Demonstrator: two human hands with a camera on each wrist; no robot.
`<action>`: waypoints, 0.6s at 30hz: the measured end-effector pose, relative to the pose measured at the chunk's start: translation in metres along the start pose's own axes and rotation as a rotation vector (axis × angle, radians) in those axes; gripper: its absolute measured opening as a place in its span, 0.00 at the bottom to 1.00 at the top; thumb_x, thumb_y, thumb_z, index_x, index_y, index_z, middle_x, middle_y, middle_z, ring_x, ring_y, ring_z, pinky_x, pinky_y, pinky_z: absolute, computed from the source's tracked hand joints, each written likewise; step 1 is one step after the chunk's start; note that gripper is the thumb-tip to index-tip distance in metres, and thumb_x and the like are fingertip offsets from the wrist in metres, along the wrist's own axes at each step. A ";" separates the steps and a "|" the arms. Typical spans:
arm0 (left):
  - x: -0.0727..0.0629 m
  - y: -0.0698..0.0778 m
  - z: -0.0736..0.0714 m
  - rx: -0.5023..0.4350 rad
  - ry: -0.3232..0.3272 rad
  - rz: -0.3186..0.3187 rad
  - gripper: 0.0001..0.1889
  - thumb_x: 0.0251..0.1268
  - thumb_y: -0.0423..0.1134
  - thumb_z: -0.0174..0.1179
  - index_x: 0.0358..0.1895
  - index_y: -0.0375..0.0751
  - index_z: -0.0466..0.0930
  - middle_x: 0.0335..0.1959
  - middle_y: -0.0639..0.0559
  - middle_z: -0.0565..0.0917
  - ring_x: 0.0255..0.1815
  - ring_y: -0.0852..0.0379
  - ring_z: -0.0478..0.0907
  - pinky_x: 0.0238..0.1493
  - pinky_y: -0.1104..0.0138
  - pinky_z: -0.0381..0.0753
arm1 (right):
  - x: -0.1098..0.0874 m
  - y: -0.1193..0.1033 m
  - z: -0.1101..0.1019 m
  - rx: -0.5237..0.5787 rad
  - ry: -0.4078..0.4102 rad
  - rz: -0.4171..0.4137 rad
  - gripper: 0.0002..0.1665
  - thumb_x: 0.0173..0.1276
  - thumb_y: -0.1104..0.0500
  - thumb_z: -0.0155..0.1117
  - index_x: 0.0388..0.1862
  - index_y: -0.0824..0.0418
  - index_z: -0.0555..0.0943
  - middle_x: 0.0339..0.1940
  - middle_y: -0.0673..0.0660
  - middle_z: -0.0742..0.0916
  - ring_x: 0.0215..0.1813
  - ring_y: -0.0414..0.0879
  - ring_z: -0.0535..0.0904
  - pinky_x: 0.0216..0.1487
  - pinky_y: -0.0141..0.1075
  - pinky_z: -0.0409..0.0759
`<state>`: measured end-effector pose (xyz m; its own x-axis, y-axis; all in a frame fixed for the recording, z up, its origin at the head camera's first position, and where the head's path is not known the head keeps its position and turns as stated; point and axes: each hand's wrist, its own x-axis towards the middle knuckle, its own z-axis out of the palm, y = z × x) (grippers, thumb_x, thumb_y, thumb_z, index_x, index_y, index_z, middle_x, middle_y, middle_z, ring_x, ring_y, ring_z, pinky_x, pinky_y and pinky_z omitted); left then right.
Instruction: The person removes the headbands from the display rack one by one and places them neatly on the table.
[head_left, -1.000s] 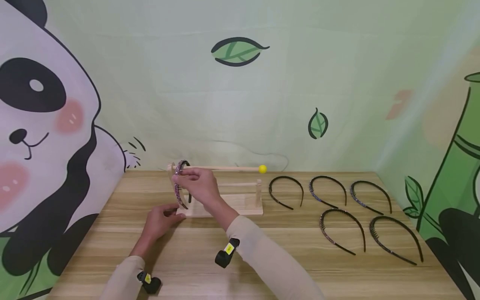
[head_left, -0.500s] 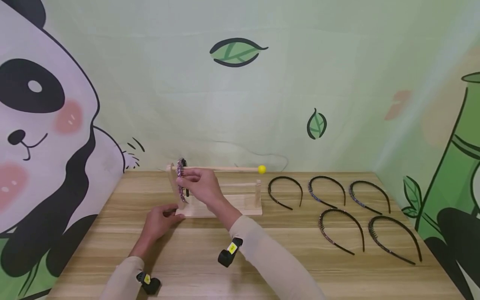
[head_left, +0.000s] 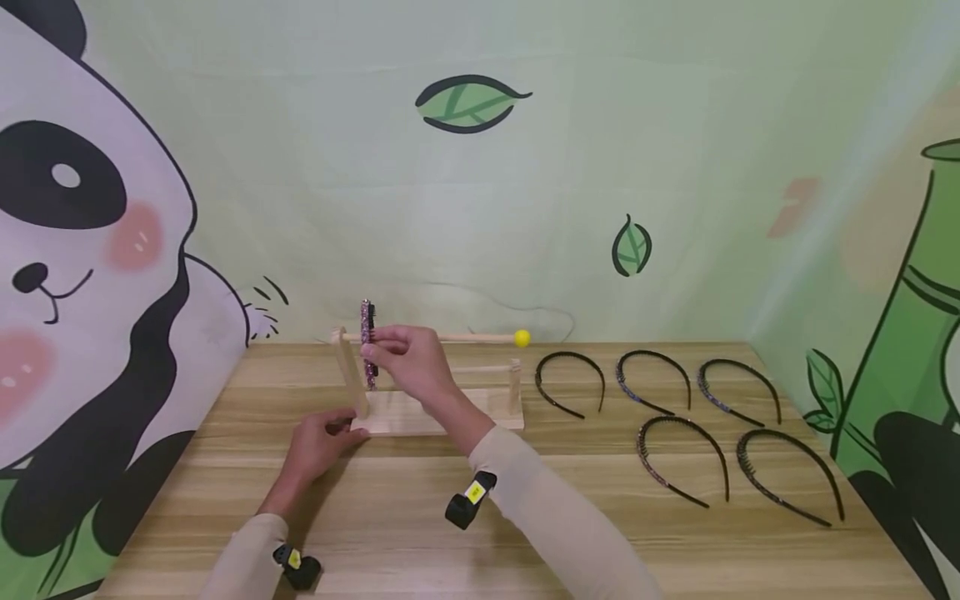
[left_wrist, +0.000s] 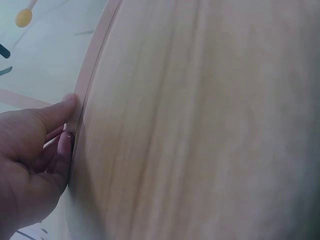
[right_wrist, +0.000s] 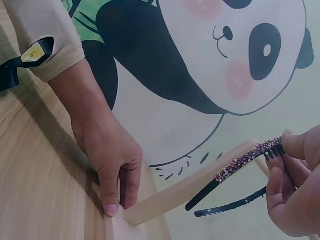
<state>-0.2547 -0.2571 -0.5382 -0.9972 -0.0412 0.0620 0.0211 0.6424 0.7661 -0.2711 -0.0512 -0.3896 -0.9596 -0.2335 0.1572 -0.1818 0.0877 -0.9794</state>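
My right hand [head_left: 412,362] pinches a black toothed headband [head_left: 367,342] covered with pink and purple stones. In the head view it stands nearly edge-on and overlaps the upper rod of a wooden rack [head_left: 438,417], near the left post. The right wrist view shows the studded side of the band and its two dark ends pointing away from the fingers [right_wrist: 295,147]. My left hand [head_left: 318,446] grips the left front corner of the rack's base, thumb and fingers on its edge in the left wrist view.
A yellow ball [head_left: 522,338] caps the upper rod's right end; a lower rod [head_left: 480,369] runs below. Several dark headbands lie to the right, among them a plain one [head_left: 570,385] and a blue-studded one [head_left: 652,383]. A printed cloth wall [head_left: 480,208] stands behind the table.
My right hand has lifted the headband and moved it slightly right, away from the left post. The band has turned more edge-on to the head camera. My left hand stays at the base corner.
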 end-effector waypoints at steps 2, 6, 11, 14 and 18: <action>0.000 0.000 0.000 0.000 0.001 -0.001 0.23 0.66 0.42 0.71 0.60 0.32 0.83 0.55 0.36 0.86 0.53 0.44 0.83 0.56 0.50 0.79 | -0.001 -0.003 -0.002 -0.007 0.001 -0.012 0.12 0.68 0.59 0.73 0.48 0.62 0.89 0.40 0.53 0.92 0.42 0.39 0.88 0.44 0.33 0.84; 0.000 0.002 0.000 0.003 0.001 -0.001 0.23 0.66 0.42 0.71 0.60 0.33 0.83 0.54 0.37 0.87 0.52 0.44 0.84 0.55 0.51 0.80 | -0.003 -0.009 -0.006 -0.024 0.006 -0.027 0.12 0.68 0.59 0.73 0.48 0.62 0.89 0.40 0.53 0.93 0.42 0.39 0.88 0.43 0.32 0.84; -0.002 0.003 0.000 0.006 0.005 0.003 0.23 0.66 0.42 0.71 0.60 0.33 0.83 0.53 0.37 0.87 0.50 0.45 0.84 0.51 0.54 0.81 | -0.007 -0.017 -0.012 -0.059 0.009 -0.070 0.13 0.68 0.58 0.73 0.49 0.62 0.88 0.40 0.53 0.93 0.42 0.39 0.88 0.42 0.31 0.84; -0.002 0.004 -0.001 0.010 0.007 0.011 0.23 0.66 0.42 0.71 0.60 0.32 0.83 0.52 0.36 0.87 0.50 0.45 0.84 0.50 0.55 0.81 | -0.010 -0.022 -0.017 -0.046 0.010 -0.109 0.14 0.68 0.59 0.73 0.51 0.63 0.88 0.40 0.54 0.93 0.42 0.40 0.89 0.43 0.31 0.84; -0.003 0.004 0.000 0.008 0.006 0.005 0.23 0.65 0.41 0.72 0.60 0.33 0.83 0.52 0.37 0.87 0.50 0.46 0.84 0.50 0.57 0.80 | -0.013 -0.025 -0.025 -0.041 0.025 -0.140 0.15 0.68 0.58 0.74 0.51 0.62 0.88 0.40 0.54 0.93 0.42 0.39 0.88 0.41 0.30 0.83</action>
<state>-0.2518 -0.2546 -0.5351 -0.9966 -0.0426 0.0701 0.0257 0.6491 0.7603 -0.2591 -0.0265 -0.3644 -0.9291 -0.2225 0.2955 -0.3224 0.0954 -0.9418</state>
